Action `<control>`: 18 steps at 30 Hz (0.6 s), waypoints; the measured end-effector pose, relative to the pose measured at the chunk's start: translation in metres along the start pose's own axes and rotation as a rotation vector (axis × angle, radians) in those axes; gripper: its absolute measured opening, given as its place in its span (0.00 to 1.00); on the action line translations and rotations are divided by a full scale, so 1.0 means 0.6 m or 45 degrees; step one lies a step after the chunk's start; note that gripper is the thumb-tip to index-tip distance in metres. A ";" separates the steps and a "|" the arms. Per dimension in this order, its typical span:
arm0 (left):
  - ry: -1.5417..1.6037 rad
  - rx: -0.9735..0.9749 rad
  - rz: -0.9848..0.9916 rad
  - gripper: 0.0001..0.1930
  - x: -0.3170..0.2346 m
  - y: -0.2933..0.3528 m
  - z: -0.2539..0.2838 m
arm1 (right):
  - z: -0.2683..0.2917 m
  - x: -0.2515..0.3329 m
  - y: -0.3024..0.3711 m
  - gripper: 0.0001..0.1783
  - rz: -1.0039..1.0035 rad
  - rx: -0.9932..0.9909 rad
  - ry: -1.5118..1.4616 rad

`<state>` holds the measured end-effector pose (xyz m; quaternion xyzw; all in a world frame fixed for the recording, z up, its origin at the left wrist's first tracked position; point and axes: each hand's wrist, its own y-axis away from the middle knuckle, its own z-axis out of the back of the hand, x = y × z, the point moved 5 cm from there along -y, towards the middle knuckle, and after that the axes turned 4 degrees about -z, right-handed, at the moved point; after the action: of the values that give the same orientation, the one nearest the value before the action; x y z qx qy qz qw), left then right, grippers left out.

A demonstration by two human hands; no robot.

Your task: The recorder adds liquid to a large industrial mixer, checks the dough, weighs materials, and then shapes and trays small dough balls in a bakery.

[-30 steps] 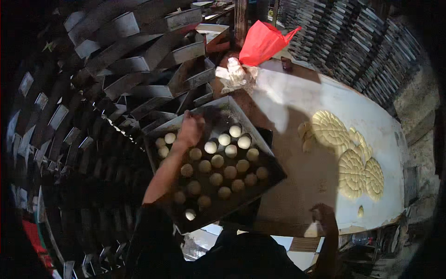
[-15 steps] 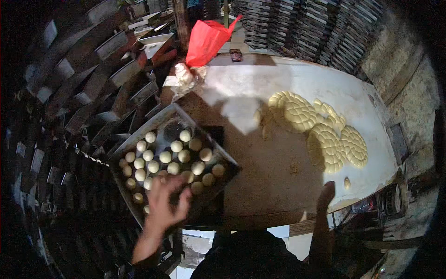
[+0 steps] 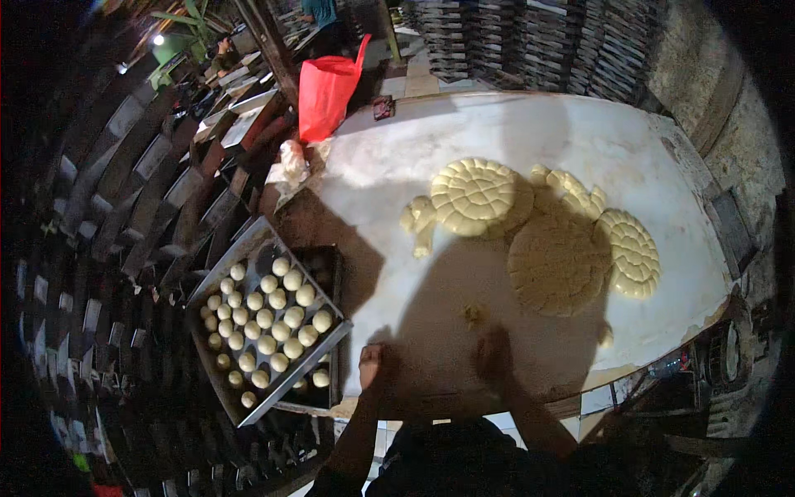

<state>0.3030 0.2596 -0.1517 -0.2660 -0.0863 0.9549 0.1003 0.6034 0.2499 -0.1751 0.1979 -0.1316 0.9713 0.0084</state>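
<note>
My left hand [image 3: 372, 365] is over the table's near edge, just right of the tray, its fingers curled; whatever is inside them, if anything, is hidden. My right hand [image 3: 494, 358] hovers low over the shaded front of the table, too dark to make out its fingers. Near it lies a small patch of dough crumbs [image 3: 474, 316]. On the left, a dark metal tray [image 3: 300, 374] holds many round dough balls [image 3: 267, 344] in rows. Further back on the table are flat dough rounds cut into pieces: one lit round [image 3: 474, 197], one in shadow [image 3: 558, 265], and one at right [image 3: 633, 253].
Loose dough pieces [image 3: 420, 222] and a dough strip [image 3: 571, 192] lie by the rounds on the pale table [image 3: 364, 178]. A second dark tray [image 3: 330, 273] sits beneath the first. A red plastic bag [image 3: 327, 95] stands at the back left. Stacked trays [image 3: 538, 45] line the back.
My left hand has left the dough balls in the tray and come right to the table's edge. My right hand has moved left. The view has shifted to the right.
</note>
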 end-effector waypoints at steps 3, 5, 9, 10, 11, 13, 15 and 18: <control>0.495 -0.129 0.242 0.08 -0.052 -0.049 0.018 | -0.001 -0.100 0.057 0.23 0.195 0.264 -0.124; 1.123 -0.360 0.701 0.05 -0.024 -0.038 0.019 | 0.043 -0.097 0.039 0.24 0.387 0.502 -0.258; 0.722 -0.570 0.222 0.06 0.067 -0.030 -0.026 | 0.069 -0.036 -0.091 0.20 0.009 0.432 -0.185; 0.063 -0.358 0.020 0.07 0.018 -0.057 -0.015 | 0.055 -0.046 -0.092 0.19 -0.171 0.175 -0.212; -0.592 -0.132 -0.189 0.09 -0.026 -0.077 -0.001 | 0.034 -0.047 -0.072 0.19 -0.171 0.192 -0.178; -0.356 -0.183 -0.071 0.09 0.006 -0.065 -0.004 | 0.046 0.017 -0.008 0.13 0.466 -0.422 0.078; 1.052 -0.511 0.420 0.09 0.139 -0.024 -0.056 | 0.067 0.029 0.013 0.11 0.569 -0.302 -0.059; 0.276 -0.161 0.371 0.10 0.060 -0.045 -0.012 | 0.050 -0.090 -0.032 0.11 -0.061 0.284 -0.178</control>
<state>0.2802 0.2951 -0.1695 -0.3829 -0.0954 0.9177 -0.0472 0.6661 0.2626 -0.1643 0.2680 -0.0182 0.9633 0.0003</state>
